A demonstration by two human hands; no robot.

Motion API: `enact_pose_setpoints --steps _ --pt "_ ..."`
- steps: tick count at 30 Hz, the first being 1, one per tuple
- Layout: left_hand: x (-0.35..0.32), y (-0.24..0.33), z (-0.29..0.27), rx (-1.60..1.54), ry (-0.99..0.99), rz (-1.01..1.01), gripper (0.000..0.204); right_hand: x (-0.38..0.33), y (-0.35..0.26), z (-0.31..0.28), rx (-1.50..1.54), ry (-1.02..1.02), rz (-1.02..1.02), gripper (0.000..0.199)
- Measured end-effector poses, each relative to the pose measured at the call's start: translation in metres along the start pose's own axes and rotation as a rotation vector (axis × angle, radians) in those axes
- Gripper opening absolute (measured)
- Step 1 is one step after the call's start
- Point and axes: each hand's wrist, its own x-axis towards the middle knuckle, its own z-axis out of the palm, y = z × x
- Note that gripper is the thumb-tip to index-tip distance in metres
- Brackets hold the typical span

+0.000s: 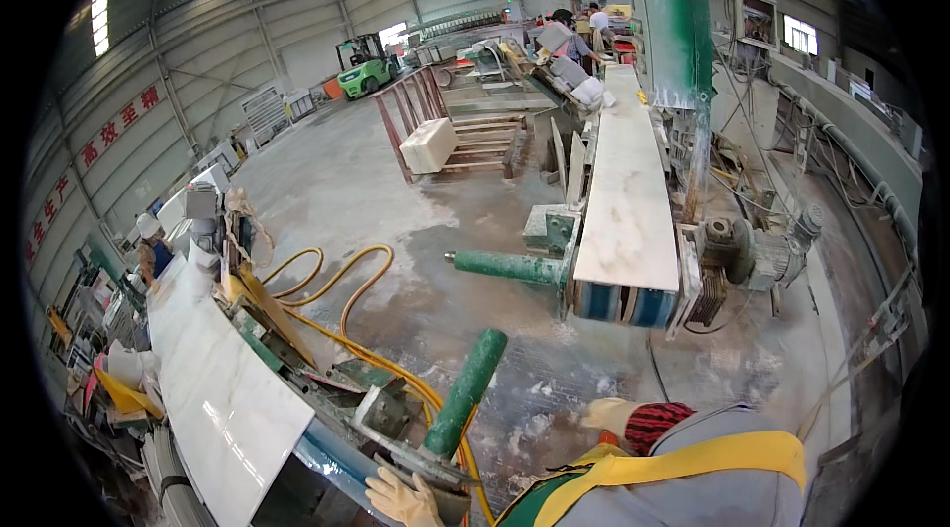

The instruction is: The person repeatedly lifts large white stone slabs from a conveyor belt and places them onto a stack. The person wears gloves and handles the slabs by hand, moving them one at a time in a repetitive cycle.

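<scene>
My left hand point(401, 499), in a pale work glove, rests on the metal end of a cutting bench at the bottom of the view, by the base of a green roller handle point(465, 391). A long white marble slab point(213, 369) lies on that bench to the left. My right hand point(614, 415), also gloved with a red and black cuff, hangs near my waist above the yellow apron strap and holds nothing that shows. Ahead, a second marble slab point(625, 191) lies on a machine bed under a green saw housing point(673, 22).
Yellow hoses point(346, 304) loop over the wet concrete floor between the benches. A motor point(762, 255) sits right of the slab. A person in a white helmet point(150, 245) stands at far left; others work at the back. A green forklift point(364, 64) and a red rack point(416, 116) stand behind.
</scene>
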Motion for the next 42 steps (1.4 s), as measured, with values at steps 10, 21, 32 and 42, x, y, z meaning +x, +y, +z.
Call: enact_pose_setpoints --steps 10,21,32,42 --pt "-0.006 -0.037 -0.061 -0.310 -0.107 0.430 0.084 0.124 -0.149 -0.054 0.395 -0.072 0.122 0.051" --pt "-0.007 -0.041 -0.065 -0.164 -0.213 0.452 0.076 0.127 -0.118 0.005 0.285 -0.331 0.138 0.036" --pt "-0.020 -0.048 -0.069 -0.103 -0.258 0.510 0.088 0.101 -0.109 0.045 0.286 -0.385 0.047 0.028" --pt "-0.015 -0.037 -0.087 -0.308 -0.217 0.509 0.078 0.107 -0.117 0.013 0.625 -0.311 0.288 0.047"
